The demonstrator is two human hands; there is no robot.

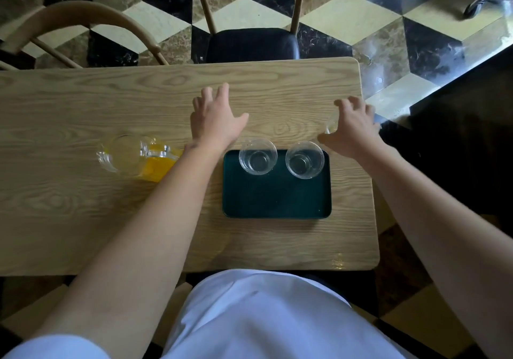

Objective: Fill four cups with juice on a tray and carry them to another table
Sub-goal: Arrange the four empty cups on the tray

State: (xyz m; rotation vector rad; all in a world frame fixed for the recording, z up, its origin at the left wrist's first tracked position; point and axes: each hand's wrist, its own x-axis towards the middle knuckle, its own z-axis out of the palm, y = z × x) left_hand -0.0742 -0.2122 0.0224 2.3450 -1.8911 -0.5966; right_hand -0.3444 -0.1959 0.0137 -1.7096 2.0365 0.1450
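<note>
Left hand (215, 117): reaching over the table (83, 206), fingers spread, gripping nothing
Right hand (352, 128): curling round a clear cup (331, 122) near the table's right edge
Tray (277, 194): carrying two empty cups (258, 156)
Juice jug (136, 157): standing left of the tray

We note that the table (83, 103) is light wood with open, visible grain and a matt finish. The tray (277, 194) looks dark, smooth and matt; we cannot tell its material. The two cups (258, 156) (304, 159) on it are clear and glossy, glass or plastic. The pitcher (133, 156) is likewise clear and shiny. The floor (388, 39) is polished, veined stone, highly reflective. The chair (251, 44) has wooden spindles and a dark seat.
</note>
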